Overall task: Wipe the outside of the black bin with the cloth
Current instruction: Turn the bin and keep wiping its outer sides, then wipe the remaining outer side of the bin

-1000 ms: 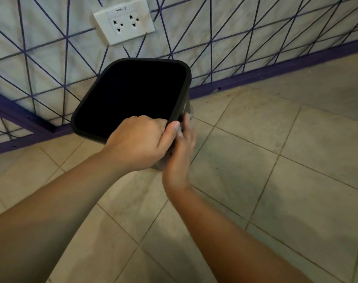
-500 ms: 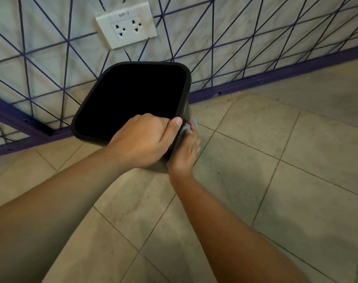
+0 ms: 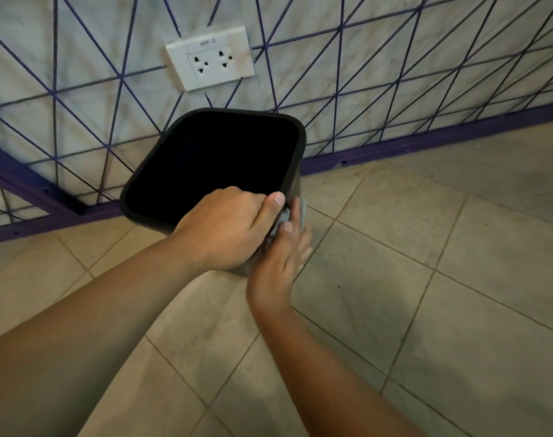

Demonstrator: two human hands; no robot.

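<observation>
My left hand (image 3: 224, 228) curled over the black bin (image 3: 161, 209)'s near rim, gripping it; my right hand (image 3: 281, 257) pressed the grey cloth (image 3: 303, 212) flat-fingered against its side. Beige floor tiles (image 3: 426, 279) met a wall socket (image 3: 210, 58).

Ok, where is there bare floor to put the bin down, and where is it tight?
Bare tiled floor lies to the right of the black bin, out from the purple skirting. More lies in front, between the forearms. It is tight at the bin's near right corner: the left hand grips the rim and the right hand presses the cloth there.
</observation>
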